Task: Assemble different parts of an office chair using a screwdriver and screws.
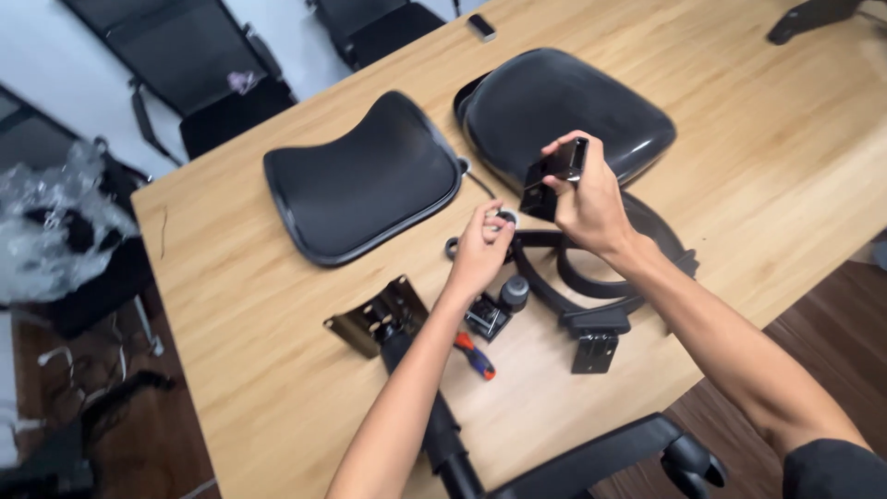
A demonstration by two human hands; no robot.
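My right hand (587,199) holds a small black angled bracket (552,177) up above the wooden table (277,370). My left hand (480,249) pinches a small round ring-like part (505,218) just left of the bracket. Below the hands lie two black curved armrest pieces (591,277) with a mounting plate (593,349). A black seat cushion (365,180) and a black backrest shell (564,111) lie beyond the hands.
A metal seat mechanism plate (377,319) with a gas cylinder (443,434) lies near the front edge, beside a red-and-blue screwdriver (476,356). A chair base leg with a caster (688,462) sticks out below. Office chairs (194,65) stand behind the table; plastic wrapping (55,222) sits at left.
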